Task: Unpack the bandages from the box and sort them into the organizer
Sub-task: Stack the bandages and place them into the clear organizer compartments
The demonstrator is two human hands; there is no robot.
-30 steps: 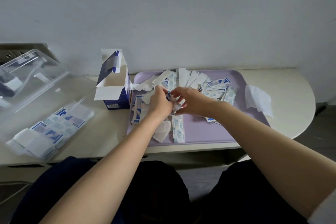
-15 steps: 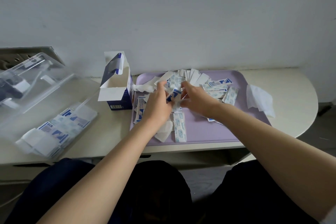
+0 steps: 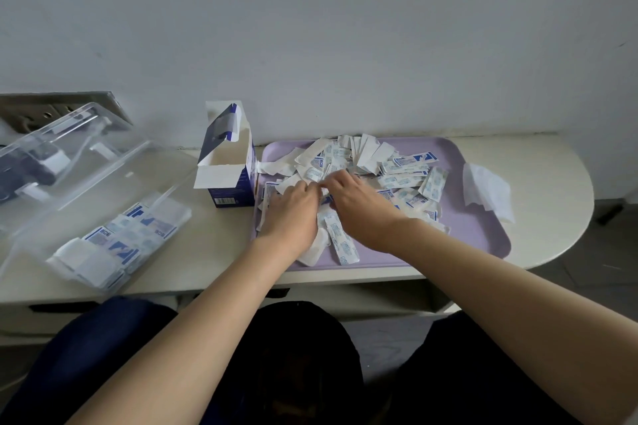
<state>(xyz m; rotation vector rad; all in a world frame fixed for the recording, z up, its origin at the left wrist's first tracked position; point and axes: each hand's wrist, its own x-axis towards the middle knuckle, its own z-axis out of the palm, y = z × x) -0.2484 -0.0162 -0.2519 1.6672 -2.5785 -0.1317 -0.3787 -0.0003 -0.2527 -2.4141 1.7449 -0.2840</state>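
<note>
The wrapped bandages (image 3: 404, 179) lie heaped on the purple tray (image 3: 483, 238) directly beneath the right grip (image 3: 359, 205), which pinches one, and the left grip (image 3: 293, 209), whose hold cannot be told; light, floppy and slick, they are probably best pinched by an end.

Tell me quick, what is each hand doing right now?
Left hand: closed, pinching white-and-blue paper-wrapped bandages over the lilac plastic tray.
Right hand: closed, pinching the same bandages.
</note>
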